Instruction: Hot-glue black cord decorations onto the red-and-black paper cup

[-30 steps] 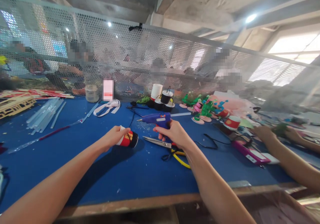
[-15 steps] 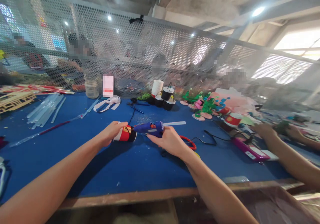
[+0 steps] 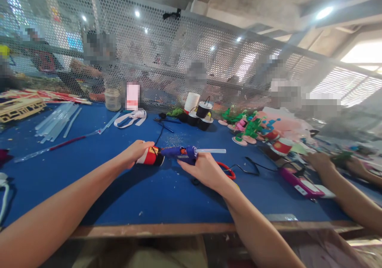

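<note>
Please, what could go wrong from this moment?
The glue gun in the right hand points at the cup, close to the left hand; if it is hot, a slip might burn that hand. The cup is held on its side, so it could drop or roll if the grip loosens. The black cord might snag the right arm.

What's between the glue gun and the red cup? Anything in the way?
Nothing that shows. The right hand aims the glue gun at the red cup, which the left hand holds; I can't tell whether gun and cup touch.
</note>
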Motion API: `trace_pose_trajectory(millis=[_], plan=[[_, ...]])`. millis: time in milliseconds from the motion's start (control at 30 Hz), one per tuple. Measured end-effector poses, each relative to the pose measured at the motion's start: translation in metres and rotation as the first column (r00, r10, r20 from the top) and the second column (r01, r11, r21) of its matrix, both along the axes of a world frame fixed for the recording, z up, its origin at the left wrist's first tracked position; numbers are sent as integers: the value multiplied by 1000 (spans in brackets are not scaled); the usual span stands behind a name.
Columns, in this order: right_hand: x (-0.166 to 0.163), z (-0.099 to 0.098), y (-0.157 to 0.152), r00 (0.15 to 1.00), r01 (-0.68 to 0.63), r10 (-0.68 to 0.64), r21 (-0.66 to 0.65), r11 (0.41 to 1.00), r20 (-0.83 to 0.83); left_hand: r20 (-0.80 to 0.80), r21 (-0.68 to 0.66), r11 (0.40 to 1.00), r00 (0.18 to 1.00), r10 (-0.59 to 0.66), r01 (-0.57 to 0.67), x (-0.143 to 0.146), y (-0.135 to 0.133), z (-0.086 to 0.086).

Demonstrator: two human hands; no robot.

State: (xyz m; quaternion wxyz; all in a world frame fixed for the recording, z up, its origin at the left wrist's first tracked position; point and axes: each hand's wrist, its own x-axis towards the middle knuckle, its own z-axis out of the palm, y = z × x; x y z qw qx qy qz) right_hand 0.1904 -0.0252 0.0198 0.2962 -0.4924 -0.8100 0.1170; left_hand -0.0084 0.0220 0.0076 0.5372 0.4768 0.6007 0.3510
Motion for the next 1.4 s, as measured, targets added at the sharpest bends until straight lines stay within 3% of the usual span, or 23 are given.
trace_pose_trajectory(millis=[367,733,1033,1233,1400], plan=[[2,0,-3,999,-34,34,-15,999,3,-28,26,1000,1000,-14,15,1,-2,1],[3,6,-3,1000,-23,24,-67,997,15,-94,97,987,988,-123,132,0,-4,2],[5,7,-2,999,-30,29,-69,997,-25,-161,148,976,978,-135,159,0,-8,5],[6,7,-1,998,28,-30,-41,999,-54,-201,178,969,970,-134,171,0,-8,6],[6,10,-2,999,-9,3,-113,994,-53,-209,168,966,965,-161,198,0,-8,6]])
